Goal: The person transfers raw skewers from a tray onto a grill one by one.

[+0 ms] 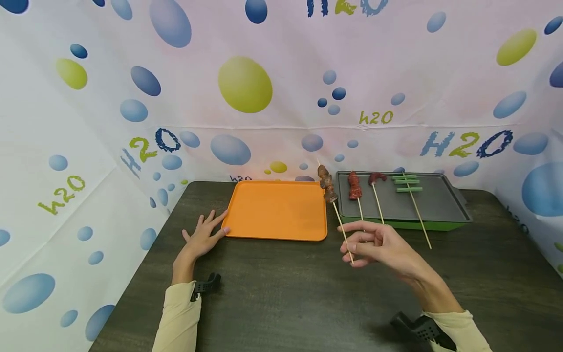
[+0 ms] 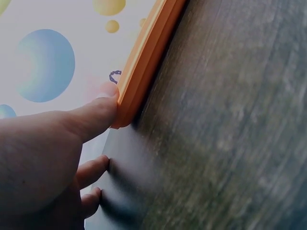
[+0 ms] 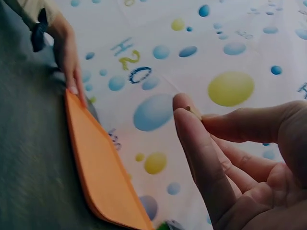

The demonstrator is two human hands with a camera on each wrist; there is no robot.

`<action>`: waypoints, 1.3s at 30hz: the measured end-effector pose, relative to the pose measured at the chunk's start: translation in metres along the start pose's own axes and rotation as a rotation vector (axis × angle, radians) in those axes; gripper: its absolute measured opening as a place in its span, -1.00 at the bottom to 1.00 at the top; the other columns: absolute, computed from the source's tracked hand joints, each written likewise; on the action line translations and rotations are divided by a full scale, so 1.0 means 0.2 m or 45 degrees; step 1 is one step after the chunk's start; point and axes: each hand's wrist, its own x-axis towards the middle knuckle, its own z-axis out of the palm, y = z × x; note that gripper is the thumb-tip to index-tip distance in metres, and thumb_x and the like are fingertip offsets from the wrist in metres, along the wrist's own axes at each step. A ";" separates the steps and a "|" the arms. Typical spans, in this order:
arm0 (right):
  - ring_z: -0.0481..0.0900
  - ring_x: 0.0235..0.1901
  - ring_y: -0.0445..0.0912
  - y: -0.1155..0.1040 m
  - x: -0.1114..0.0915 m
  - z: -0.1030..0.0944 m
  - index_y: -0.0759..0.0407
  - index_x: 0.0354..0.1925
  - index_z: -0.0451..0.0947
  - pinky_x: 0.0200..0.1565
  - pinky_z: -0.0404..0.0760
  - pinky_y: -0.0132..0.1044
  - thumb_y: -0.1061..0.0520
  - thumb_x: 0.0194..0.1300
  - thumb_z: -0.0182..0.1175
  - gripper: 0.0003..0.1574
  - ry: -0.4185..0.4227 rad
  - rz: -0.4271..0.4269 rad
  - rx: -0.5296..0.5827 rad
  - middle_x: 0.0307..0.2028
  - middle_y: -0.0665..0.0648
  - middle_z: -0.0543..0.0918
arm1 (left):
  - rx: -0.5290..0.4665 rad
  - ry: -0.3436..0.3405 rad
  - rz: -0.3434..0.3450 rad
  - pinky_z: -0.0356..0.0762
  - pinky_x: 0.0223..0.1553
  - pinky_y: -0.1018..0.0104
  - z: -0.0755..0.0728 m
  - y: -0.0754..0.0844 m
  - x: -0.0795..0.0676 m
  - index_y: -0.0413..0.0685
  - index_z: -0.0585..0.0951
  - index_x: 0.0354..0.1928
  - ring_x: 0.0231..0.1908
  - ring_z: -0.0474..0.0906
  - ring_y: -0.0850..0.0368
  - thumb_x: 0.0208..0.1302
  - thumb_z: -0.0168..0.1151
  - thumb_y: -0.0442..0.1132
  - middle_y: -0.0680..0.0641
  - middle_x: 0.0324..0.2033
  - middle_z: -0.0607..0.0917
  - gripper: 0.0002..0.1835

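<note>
My right hand pinches the lower end of a wooden stick carrying browned meat chunks, a meat skewer. It is held up between the orange tray and the grey griddle pan, its meat overlapping the tray's right edge in the head view. In the right wrist view only the stick's end shows between thumb and fingers. My left hand lies with fingers spread at the left edge of the orange tray, thumb and fingertip touching its rim, as the left wrist view also shows.
On the green-sided griddle pan lie a red meat skewer, a skewer with a dark red curled piece and one with green bean pieces. Their sticks reach over the front edge. A patterned cloth hangs behind the dark table.
</note>
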 end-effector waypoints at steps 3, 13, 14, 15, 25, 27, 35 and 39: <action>0.79 -0.15 0.13 -0.02 -0.03 -0.05 0.52 0.40 0.28 -0.12 0.74 0.01 0.23 0.50 0.21 -0.35 0.038 -0.017 -0.042 -0.12 0.24 0.77 | -0.002 0.011 0.005 -0.72 0.11 -0.71 0.01 0.00 0.00 0.07 0.16 0.63 0.52 -0.39 -0.54 0.57 0.05 0.16 -0.38 0.59 -0.08 -0.26; 0.80 -0.18 0.11 -0.06 -0.15 -0.25 0.53 0.39 0.31 -0.19 0.72 0.03 0.32 0.49 0.19 -0.39 0.160 -0.133 -0.135 -0.10 0.29 0.78 | 0.007 0.019 0.013 -0.68 0.11 -0.73 0.01 0.01 0.00 0.05 0.17 0.62 0.51 -0.36 -0.56 0.57 0.04 0.14 -0.39 0.58 -0.06 -0.28; 0.80 -0.18 0.10 -0.06 -0.16 -0.28 0.52 0.39 0.32 -0.19 0.72 0.02 0.33 0.49 0.18 -0.40 0.163 -0.138 -0.130 -0.11 0.27 0.78 | 0.009 0.017 0.010 -0.68 0.11 -0.73 0.01 0.01 0.00 0.05 0.17 0.62 0.51 -0.37 -0.56 0.58 0.04 0.14 -0.39 0.58 -0.07 -0.28; 0.80 -0.17 0.10 -0.05 -0.17 -0.31 0.49 0.39 0.34 -0.18 0.72 0.01 0.34 0.49 0.18 -0.41 0.167 -0.141 -0.125 -0.11 0.25 0.79 | 0.010 0.016 0.008 -0.68 0.11 -0.73 0.01 0.01 -0.01 0.05 0.17 0.62 0.51 -0.37 -0.56 0.58 0.03 0.15 -0.39 0.58 -0.07 -0.28; 0.80 -0.13 -0.05 0.05 -0.29 -0.56 0.13 0.36 0.53 -0.16 0.76 -0.18 0.38 0.51 0.12 -0.47 0.288 -0.098 -0.096 -0.08 0.12 0.80 | -0.025 0.002 0.030 -0.69 0.10 -0.73 -0.01 0.00 -0.01 0.04 0.20 0.61 0.51 -0.39 -0.57 0.57 0.06 0.14 -0.41 0.58 -0.07 -0.28; 0.79 -0.12 -0.07 0.07 -0.32 -0.60 0.09 0.35 0.54 -0.17 0.76 -0.19 0.36 0.51 0.13 -0.48 0.314 -0.083 -0.098 -0.08 0.10 0.80 | -0.034 -0.001 0.031 -0.69 0.10 -0.73 -0.01 0.00 -0.01 0.03 0.21 0.61 0.51 -0.39 -0.56 0.56 0.07 0.14 -0.41 0.58 -0.07 -0.28; 0.79 -0.11 -0.12 0.13 -0.41 -0.76 0.01 0.36 0.56 -0.14 0.74 -0.23 0.34 0.53 0.12 -0.46 0.401 -0.039 -0.073 -0.08 0.04 0.80 | -0.028 -0.008 0.015 -0.66 0.09 -0.75 -0.03 0.02 -0.03 0.00 0.22 0.60 0.50 -0.37 -0.58 0.55 0.10 0.11 -0.44 0.57 -0.06 -0.28; 0.78 -0.11 -0.15 0.16 -0.46 -0.83 -0.01 0.36 0.55 -0.14 0.74 -0.24 0.31 0.52 0.14 -0.47 0.455 -0.007 -0.062 -0.08 0.00 0.80 | -0.037 -0.010 0.024 -0.67 0.09 -0.75 -0.02 0.02 -0.03 0.00 0.22 0.60 0.50 -0.37 -0.59 0.56 0.09 0.12 -0.44 0.56 -0.06 -0.28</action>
